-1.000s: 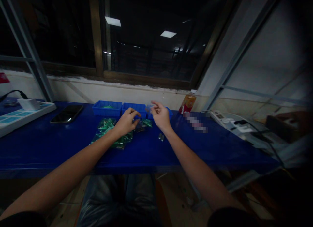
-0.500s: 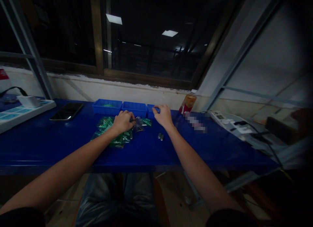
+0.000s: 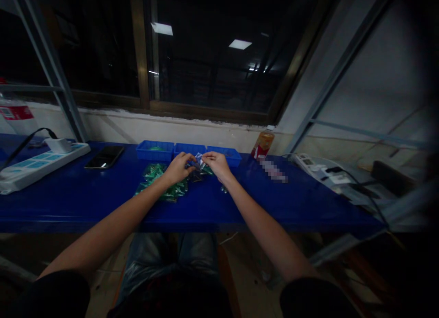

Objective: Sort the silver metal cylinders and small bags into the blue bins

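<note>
While both forearms reach forward, left hand (image 3: 178,168) and right hand (image 3: 215,164) pinching one small packet (image 3: 199,161) (fingertips meeting).

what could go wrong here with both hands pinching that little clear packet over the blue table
1. The left hand and right hand hold the small clear packet only at the fingertips; it may slip or spill.
2. The pile of green packets lies under the left wrist and could get swept aside.
3. Dim light may hide small parts near the right wrist.

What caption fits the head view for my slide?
Left hand and right hand together hold a small clear plastic bag above green packets on a blue table.
</note>
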A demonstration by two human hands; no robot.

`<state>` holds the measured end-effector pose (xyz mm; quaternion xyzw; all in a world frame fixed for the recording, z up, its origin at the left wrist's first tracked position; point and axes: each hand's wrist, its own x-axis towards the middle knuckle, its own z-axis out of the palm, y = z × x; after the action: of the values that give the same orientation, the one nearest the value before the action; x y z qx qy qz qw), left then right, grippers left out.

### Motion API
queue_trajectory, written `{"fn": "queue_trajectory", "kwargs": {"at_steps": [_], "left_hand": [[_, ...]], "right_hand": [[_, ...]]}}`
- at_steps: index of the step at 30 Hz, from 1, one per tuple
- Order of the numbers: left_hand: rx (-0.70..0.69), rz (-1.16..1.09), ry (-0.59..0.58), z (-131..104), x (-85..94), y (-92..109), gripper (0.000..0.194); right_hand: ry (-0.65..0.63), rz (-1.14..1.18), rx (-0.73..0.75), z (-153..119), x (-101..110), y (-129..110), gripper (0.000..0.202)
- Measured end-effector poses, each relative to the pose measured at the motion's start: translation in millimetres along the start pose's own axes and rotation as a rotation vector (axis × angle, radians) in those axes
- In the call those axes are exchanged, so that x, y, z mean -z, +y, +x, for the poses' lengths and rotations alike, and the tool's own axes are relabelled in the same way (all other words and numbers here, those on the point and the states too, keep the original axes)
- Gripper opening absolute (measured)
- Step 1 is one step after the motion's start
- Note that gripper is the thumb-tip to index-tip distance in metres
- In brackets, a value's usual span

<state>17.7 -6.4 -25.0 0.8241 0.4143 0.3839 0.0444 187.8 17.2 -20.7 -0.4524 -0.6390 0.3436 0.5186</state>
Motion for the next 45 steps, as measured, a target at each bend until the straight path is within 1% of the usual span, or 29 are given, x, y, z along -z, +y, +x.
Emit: {"fn": "queue_trajectory", "kwargs": {"at_steps": [3, 6, 7, 9, 11, 12, 14, 16, 17, 19, 21, 23, 25, 26, 27, 29, 31, 32, 34, 36, 38, 40, 41, 43, 45], "left_hand": [[0.006, -0.033, -0.102, -1, -1.5, -3, 0.023], [-0.032, -0.023, -0.115, -1, -0.2, -6, 0.022], [-0.041, -0.008, -0.113, 0, 0.4, -7, 0.022], [-0.048, 0.038, -0.127, -1, 0.9, -8, 0.024], [-0.037, 0.091, -0.17, -2, 0.4, -8, 0.03], [-0.023, 0.115, -0.2, -3, -0.2, -8, 0.034], [0.024, 0.149, -0.276, -5, -1.4, -7, 0.043], [0.083, 0.171, -0.338, -7, -2.2, -6, 0.045], [0.109, 0.178, -0.354, -7, -2.5, -6, 0.043], [0.147, 0.189, -0.347, -7, -3.4, -7, 0.032], [0.162, 0.19, -0.31, -5, -4.7, -9, 0.02], [0.159, 0.162, -0.262, -3, -5.9, -12, 0.012], [0.14, 0.107, -0.177, -1, -5.8, -13, 0.011], [0.127, 0.077, -0.121, 0, -5.0, -13, 0.014], [0.11, 0.053, -0.061, 0, -3.7, -13, 0.018], [0.065, 0.028, 0.039, 1, -0.1, -9, 0.031], [0.011, 0.033, 0.082, 1, 3.6, -5, 0.042], [-0.014, 0.045, 0.087, 0, 5.2, -3, 0.043], [-0.066, 0.082, 0.08, -1, 6.8, 0, 0.033], [-0.128, 0.122, 0.065, -2, 6.4, 2, 0.02], [-0.174, 0.148, 0.061, -1, 4.5, 1, 0.017], [-0.172, 0.165, 0.064, 1, 3.0, -2, 0.017], [-0.152, 0.173, 0.06, 2, 3.3, -3, 0.017], [-0.106, 0.168, -0.001, 4, 8.0, -3, 0.016], [-0.072, 0.114, -0.116, 1, 19.4, 3, 0.018]], "right_hand": [[0.051, -0.301, 0.244, -3, 1, -3, 0.007], [0.072, -0.52, 0.519, -8, 3, -12, 0.014], [0.109, -0.575, 0.594, -8, 6, -15, 0.017], [0.242, -0.674, 0.685, -4, 15, -19, 0.023], [0.381, -0.765, 0.68, 4, 27, -18, 0.027], [0.416, -0.809, 0.649, 9, 34, -14, 0.027], [0.389, -0.91, 0.557, 16, 44, -3, 0.024], [0.329, -0.985, 0.467, 19, 48, 9, 0.02], [0.308, -0.997, 0.438, 18, 47, 13, 0.02], [0.273, -0.96, 0.406, 13, 41, 18, 0.021], [0.209, -0.856, 0.388, 7, 31, 15, 0.022], [0.103, -0.714, 0.365, 2, 19, 10, 0.023], [-0.007, -0.572, 0.331, -2, 9, 5, 0.028], [-0.052, -0.501, 0.293, -3, 5, 3, 0.032], [-0.088, -0.428, 0.234, -4, 2, 2, 0.038], [-0.152, -0.266, 0.066, -5, -3, 1, 0.045], [-0.21, -0.083, -0.106, -5, -6, 0, 0.046], [-0.235, 0.014, -0.166, -5, -6, -1, 0.045], [-0.256, 0.196, -0.224, -5, -5, -3, 0.043], [-0.234, 0.314, -0.207, -5, -5, -4, 0.041], [-0.208, 0.307, -0.132, -5, -6, -3, 0.032], [-0.174, 0.184, -0.015, -5, -7, 0, 0.02], [-0.148, 0.091, 0.06, -5, -7, 0, 0.018], [-0.057, -0.126, 0.232, -4, -4, 0, 0.024], [0.088, -0.336, 0.397, 0, 6, -3, 0.031]]}}
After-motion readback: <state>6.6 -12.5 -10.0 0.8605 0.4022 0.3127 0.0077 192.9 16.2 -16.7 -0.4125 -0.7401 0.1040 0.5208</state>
